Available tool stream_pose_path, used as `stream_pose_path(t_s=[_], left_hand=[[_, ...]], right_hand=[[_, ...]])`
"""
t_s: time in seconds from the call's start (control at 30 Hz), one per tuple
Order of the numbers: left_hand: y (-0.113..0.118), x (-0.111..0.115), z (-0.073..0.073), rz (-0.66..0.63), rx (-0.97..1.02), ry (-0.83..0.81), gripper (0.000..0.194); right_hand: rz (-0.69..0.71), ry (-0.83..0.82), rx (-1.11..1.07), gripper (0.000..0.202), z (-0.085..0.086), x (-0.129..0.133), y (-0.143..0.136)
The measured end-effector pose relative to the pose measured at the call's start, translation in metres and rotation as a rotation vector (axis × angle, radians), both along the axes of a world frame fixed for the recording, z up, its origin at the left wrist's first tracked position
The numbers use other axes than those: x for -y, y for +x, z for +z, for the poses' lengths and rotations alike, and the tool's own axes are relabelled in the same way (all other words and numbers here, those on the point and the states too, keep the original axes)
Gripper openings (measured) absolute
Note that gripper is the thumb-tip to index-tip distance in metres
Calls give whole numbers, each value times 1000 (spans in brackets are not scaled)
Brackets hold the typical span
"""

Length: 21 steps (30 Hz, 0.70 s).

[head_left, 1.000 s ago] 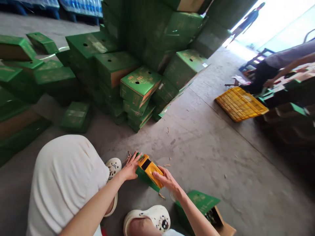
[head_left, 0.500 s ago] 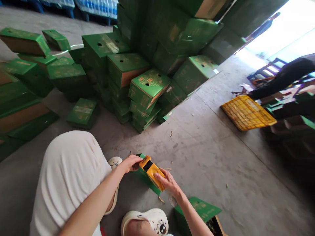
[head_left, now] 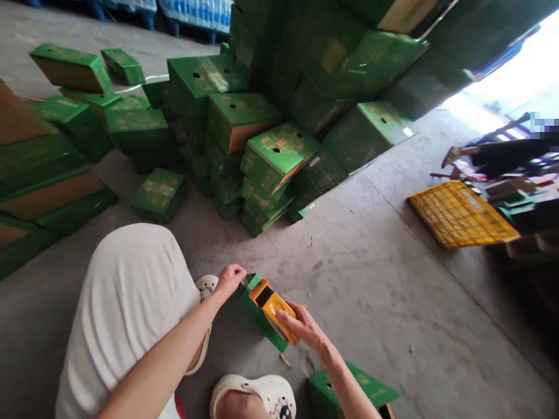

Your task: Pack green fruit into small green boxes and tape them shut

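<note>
Head view. Right hand [head_left: 301,324]: closed round an orange hand tool [head_left: 271,305], slanted over a green box [head_left: 276,338], seemingly to follow its length. Left hand [head_left: 230,279]: fingers bunched at the box's far-left end, perhaps steadying; I cannot tell its grip. Surface: grey, littered floor [head_left: 362,297]. Room: stacked green cartons [head_left: 279,148] far, yellow crate [head_left: 458,212] right.

The left hand [head_left: 229,280], its fingers [head_left: 239,270] spread over the end of the green box [head_left: 257,317] a second ago and then curled down there, is now drawn back to that end's outer corner, fingertips bunched in a pinch. Beyond the yellow crate [head_left: 463,215], a co-worker's shoe [head_left: 451,156] comes into view. The distant person in the bright doorway drops out of sight as the view swings left.
</note>
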<state>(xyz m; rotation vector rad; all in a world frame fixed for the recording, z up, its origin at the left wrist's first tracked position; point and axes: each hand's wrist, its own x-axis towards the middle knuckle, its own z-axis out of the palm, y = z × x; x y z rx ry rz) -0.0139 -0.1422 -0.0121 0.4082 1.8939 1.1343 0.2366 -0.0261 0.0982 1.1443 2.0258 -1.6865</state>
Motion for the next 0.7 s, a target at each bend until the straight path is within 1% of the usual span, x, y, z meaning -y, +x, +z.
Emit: stream_pose_path(t_s=[0.1, 0.2, 0.3, 0.5, 0.7], left_hand=[[-23, 8, -9, 89, -134, -53, 15], [-32, 12, -16, 106, -224, -68, 15], [-30, 11, -22, 104, -288, -89, 17], [-24, 11, -39, 70, -352, -161, 16], [-20, 7, -59, 2, -367, -225, 17]], right_hand=[[46, 37, 88, 66, 5, -5, 15], [70, 127, 110, 64, 5, -6, 20], [90, 177, 99, 62, 1, -4, 17], [90, 194, 111, 61, -8, -2, 15], [108, 165, 121, 62, -8, -3, 15]])
